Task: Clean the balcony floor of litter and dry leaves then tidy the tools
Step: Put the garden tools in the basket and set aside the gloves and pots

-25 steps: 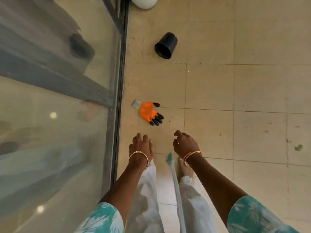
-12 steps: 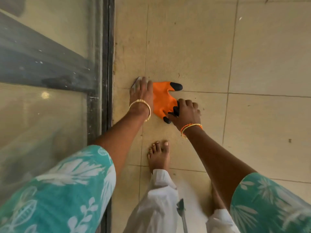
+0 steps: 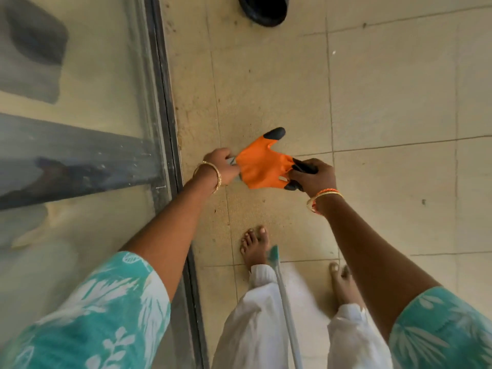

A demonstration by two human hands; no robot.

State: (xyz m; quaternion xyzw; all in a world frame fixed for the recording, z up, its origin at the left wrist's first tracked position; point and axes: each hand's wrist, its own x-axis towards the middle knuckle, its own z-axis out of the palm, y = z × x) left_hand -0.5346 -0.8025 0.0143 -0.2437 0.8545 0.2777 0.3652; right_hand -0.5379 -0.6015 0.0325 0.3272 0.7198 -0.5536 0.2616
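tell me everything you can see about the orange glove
The orange glove looks like a rubber-coated work glove with black fingertips and a pale grey cuff. It is stretched out flat above the tiled floor, thumb pointing up-frame. The left hand pinches its cuff end; the right hand grips its black-tipped fingers.

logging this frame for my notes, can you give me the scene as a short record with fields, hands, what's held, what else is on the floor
left hand: grips the grey cuff end of the glove
right hand: grips the black-tipped fingers of the glove
held item: orange work glove with black fingertips, stretched between both hands above the floor
floor: beige tiled balcony floor
other item: black round plastic pot at the top edge, partly cut off
tool: pale long handle with a teal tip leaning between the legs
left side: glass panel in a dark frame
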